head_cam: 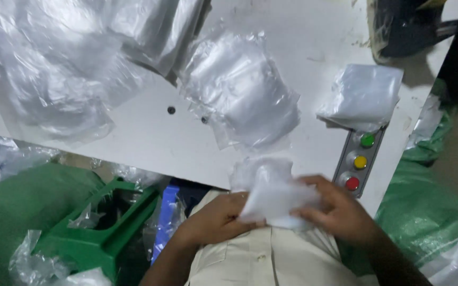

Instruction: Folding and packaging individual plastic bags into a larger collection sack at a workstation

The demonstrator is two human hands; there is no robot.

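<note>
White tabletop (133,137) carries two piles of clear plastic bags (239,90). Left hand (216,220) and right hand (340,212) both pinch one soft white folded piece (276,198) at its near edge, not bagged yet.

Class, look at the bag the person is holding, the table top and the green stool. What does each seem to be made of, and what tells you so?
Bag in both hands, left and right: thin clear plastic film, glossy and crinkled.
Table top: smooth, matt white; probably laminate or painted board, which one is unclear.
Green stool: likely moulded hard plastic, with an even colour and a slight sheen.
</note>
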